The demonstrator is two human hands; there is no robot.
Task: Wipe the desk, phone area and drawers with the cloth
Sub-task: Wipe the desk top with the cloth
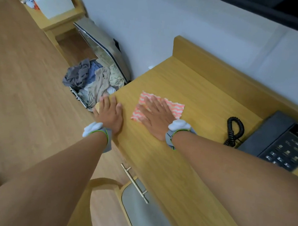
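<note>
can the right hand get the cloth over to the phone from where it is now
Probably yes: the right hand lies flat on the cloth, with bare desk toward the phone; only its coiled cord lies between.

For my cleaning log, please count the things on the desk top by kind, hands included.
Hands: 2, left hand at the desk edge, right hand flat on the cloth
Cloth: 1
Phone: 1
Total: 4
</note>
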